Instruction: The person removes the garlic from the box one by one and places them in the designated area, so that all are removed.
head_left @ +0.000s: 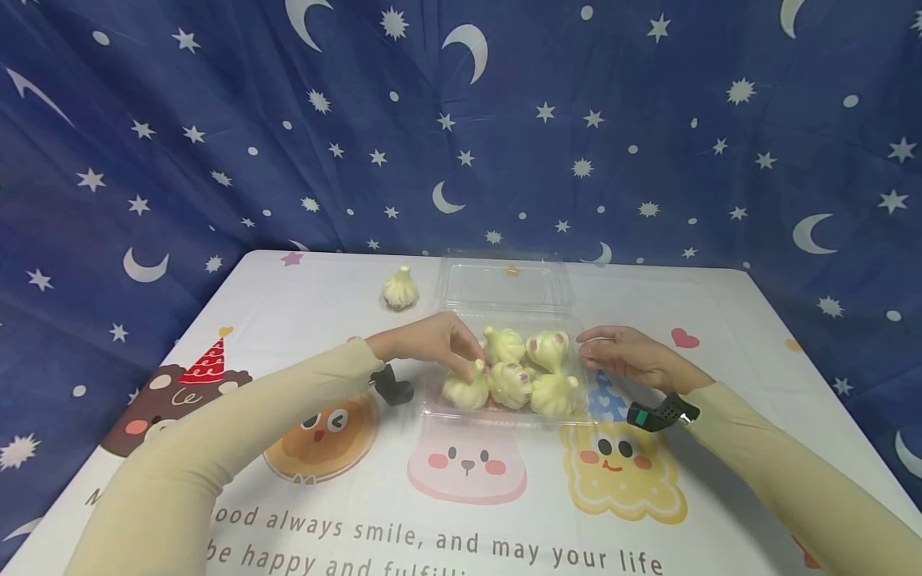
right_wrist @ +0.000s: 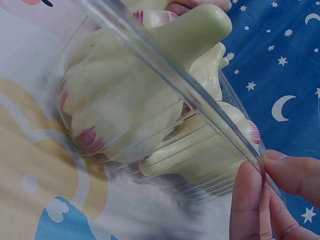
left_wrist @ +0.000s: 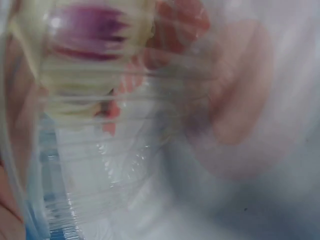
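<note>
A clear plastic clamshell box [head_left: 591,412] holds several pale garlic bulbs [head_left: 553,395] with purple patches. My left hand [head_left: 435,340] reaches over the box's left side, and its thumb and fingers pinch the stem of the front-left garlic bulb [head_left: 464,392]. In the left wrist view a purple-marked bulb [left_wrist: 87,30] shows behind the ribbed clear wall, with that hand mostly out of sight. At the opposite side, my right hand [head_left: 627,356] pinches the box rim between thumb and fingers [right_wrist: 247,200].
The box's clear lid [head_left: 504,284] lies folded back behind it. One more garlic bulb [head_left: 399,288] stands on the table to the left of the lid. Cartoon prints and lettering cover the white tablecloth [head_left: 346,512]. A blue star-and-moon curtain [head_left: 519,152] hangs along the table's back edge.
</note>
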`<state>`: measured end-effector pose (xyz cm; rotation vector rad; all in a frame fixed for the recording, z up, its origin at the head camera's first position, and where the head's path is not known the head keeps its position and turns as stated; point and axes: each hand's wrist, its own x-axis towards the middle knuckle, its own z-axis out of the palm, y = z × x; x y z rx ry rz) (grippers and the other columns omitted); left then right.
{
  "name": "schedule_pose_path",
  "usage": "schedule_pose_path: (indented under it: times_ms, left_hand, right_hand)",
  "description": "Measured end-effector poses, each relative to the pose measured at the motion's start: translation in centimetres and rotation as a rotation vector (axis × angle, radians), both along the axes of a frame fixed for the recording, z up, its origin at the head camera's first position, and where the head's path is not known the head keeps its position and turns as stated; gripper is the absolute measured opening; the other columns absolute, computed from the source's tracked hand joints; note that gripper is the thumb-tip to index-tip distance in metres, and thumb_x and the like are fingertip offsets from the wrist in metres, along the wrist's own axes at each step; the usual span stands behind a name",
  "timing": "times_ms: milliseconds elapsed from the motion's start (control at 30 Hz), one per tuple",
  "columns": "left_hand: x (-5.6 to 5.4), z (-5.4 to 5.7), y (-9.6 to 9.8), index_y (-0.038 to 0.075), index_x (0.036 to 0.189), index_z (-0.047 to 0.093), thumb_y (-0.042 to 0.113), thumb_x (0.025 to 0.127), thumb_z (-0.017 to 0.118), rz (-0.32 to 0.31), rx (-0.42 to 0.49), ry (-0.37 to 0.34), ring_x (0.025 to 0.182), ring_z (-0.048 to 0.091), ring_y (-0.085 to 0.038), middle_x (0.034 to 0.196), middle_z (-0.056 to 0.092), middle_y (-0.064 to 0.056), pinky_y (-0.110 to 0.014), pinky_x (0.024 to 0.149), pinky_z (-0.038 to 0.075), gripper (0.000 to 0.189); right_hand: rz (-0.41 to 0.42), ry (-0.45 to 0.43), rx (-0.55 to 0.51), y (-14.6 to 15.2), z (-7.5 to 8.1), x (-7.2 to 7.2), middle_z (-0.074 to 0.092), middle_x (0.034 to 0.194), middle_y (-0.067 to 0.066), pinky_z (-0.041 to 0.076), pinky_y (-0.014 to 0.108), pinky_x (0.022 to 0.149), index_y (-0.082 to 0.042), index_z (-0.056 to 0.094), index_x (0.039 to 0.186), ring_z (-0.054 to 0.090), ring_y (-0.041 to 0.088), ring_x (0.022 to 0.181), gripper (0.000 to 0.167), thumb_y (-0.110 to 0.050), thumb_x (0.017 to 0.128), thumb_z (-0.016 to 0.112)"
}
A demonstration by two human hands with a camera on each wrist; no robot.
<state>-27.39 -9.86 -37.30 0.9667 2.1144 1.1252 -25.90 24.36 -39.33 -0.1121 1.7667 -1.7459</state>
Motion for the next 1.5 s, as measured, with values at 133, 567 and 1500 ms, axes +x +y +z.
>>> schedule_pose_path:
  times_ms: [133,567,1500]
  left_hand:
    - [0.0,0.4,-0.1,-0.001,0.099,0.072,0.007,0.070,0.080,0.032,0.016,0.008,0.103,0.067,-0.017,0.100,0.073,-0.009,-0.024,0.095,0.051,0.031]
    - [-0.2,3.8,-1.6,0.001,0.093,0.073,0.008,0.071,0.080,0.220,0.100,0.086,0.104,0.067,-0.023,0.098,0.073,-0.011,-0.029,0.096,0.052,0.025]
    - [-4.6,5.1,-12.3,0.000,0.101,0.070,0.016,0.074,0.080,0.881,0.200,0.351,0.078,0.063,0.004,0.081,0.067,0.018,-0.012,0.073,0.053,0.033]
  right_hand:
    - [-0.006,-0.004,0.005,-0.1,0.1,-0.1,0.065,0.089,-0.003,0.056,0.017,0.078,0.007,0.042,0.119,0.065,0.004,0.079,0.032,-0.001,0.092,0.055]
    - [-0.006,-0.002,0.003,-0.2,0.2,-0.1,0.065,0.089,-0.003,0.056,0.017,0.078,0.005,0.044,0.118,0.065,0.004,0.080,0.030,-0.001,0.091,0.056]
    - [-0.003,0.024,0.037,-0.1,0.0,0.0,0.064,0.091,-0.004,0.056,0.017,0.078,0.006,0.044,0.120,0.064,0.003,0.081,0.030,-0.002,0.092,0.054]
